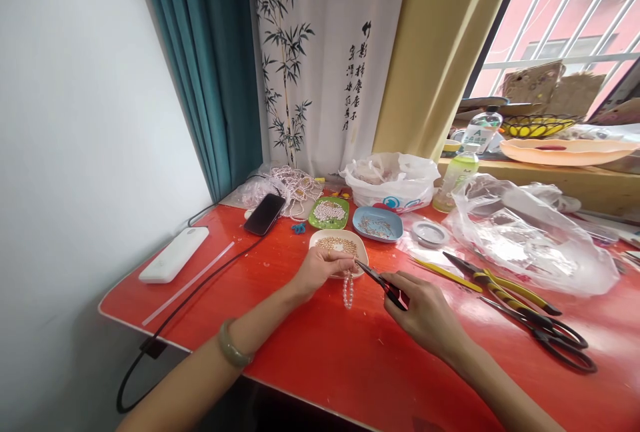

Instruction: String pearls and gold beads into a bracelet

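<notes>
My left hand [325, 269] is closed, pinching the top of a loop of pearly pink beads [349, 291] that hangs down over the table. In my right hand [423, 309] are small black-handled pliers [373, 274]. Their narrow tip meets the left fingertips at the upper end of the beads; the exact contact is too small to make out. Partly behind my left hand sits a cream dish [361, 251] of gold beads [337, 244]. Beyond it are a green dish [320, 224] with pale beads and a blue dish [379, 235] with small metal pieces.
To the right lie yellow tweezers [450, 274], large yellow-and-black pliers [505, 282], black scissors [545, 332] and a clear plastic bag [540, 239]. A phone [265, 214], a white power bank [175, 255] and a black cable [210, 285] are on the left. Bead strands [295, 185] lie behind.
</notes>
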A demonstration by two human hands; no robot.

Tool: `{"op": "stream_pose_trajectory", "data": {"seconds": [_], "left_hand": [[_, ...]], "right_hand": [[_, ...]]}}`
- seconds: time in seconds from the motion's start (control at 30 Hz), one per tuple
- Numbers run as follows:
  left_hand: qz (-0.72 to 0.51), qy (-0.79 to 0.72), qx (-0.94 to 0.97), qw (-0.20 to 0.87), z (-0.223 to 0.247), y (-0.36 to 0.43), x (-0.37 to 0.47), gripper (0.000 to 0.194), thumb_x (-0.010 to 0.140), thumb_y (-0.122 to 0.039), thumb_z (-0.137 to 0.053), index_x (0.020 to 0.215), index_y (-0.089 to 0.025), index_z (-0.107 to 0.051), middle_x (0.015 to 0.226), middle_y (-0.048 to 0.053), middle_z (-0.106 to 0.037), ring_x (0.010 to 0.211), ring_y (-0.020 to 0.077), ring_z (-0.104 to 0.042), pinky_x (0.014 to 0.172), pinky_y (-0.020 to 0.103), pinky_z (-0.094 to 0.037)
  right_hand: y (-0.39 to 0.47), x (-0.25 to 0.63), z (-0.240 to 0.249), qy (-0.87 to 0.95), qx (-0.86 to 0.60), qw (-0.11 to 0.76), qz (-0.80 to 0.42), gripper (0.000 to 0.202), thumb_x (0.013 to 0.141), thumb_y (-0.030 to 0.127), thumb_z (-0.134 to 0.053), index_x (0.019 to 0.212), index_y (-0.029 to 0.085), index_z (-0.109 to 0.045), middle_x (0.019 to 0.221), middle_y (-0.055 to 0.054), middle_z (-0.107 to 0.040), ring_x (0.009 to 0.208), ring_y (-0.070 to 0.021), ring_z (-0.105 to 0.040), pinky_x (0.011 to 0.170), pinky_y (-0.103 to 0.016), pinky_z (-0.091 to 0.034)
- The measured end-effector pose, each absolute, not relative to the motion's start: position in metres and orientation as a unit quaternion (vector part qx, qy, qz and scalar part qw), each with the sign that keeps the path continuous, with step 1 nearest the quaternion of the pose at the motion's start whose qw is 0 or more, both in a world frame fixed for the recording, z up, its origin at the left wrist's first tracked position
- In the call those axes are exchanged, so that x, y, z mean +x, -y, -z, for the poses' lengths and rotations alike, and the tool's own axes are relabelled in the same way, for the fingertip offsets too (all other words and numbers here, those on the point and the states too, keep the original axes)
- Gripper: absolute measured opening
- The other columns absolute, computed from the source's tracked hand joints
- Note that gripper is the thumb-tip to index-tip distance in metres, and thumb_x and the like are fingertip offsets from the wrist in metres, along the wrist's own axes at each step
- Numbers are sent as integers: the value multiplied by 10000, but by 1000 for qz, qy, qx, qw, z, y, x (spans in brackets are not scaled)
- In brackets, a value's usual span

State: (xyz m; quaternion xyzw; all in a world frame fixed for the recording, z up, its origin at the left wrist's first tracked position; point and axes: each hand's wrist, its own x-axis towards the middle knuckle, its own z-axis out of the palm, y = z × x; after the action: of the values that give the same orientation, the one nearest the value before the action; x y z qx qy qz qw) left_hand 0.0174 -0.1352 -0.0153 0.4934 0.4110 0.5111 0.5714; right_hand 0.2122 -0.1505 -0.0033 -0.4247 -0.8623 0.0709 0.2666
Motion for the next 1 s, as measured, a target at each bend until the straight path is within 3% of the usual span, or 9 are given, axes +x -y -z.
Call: {"op": "stream_pose_trajectory", "data": {"seconds": [0.27,0.57,0.8,1.0], "left_hand": [[-526,-394,359,663,11,136,18,297,412,-210,-800,661,-92,-688,582,51,-673,562,132,-622,689,277,-490],[-522,-399,365,660,12,133,14,274,396,-198,-796,621,-91,-683,553,49,-664,528,134,-616,620,264,-493],[-545,-400,425,603,13,136,15,235,464,-201,-770,659,-94,-696,602,60,-675,595,161,-624,639,297,-506],[-568,-442,513,468,8,141,19,146,557,-186,-703,685,-114,-709,663,62,-681,651,165,-610,657,286,-498]], "right_hand": [[153,209,5,854,-422,289,-98,222,693,153,-412,817,164,-596,616,-21,-559,501,-132,-489,479,-238,-375],[155,206,4,831,-433,278,-209,218,693,154,-412,801,151,-601,603,0,-557,503,-118,-459,491,-230,-372],[155,203,-1,796,-452,271,-298,173,689,199,-415,728,156,-577,508,47,-404,457,-92,-342,437,-210,-281],[154,205,1,768,-453,277,-359,163,679,225,-426,728,159,-566,517,47,-367,477,-95,-318,449,-218,-263]]}}
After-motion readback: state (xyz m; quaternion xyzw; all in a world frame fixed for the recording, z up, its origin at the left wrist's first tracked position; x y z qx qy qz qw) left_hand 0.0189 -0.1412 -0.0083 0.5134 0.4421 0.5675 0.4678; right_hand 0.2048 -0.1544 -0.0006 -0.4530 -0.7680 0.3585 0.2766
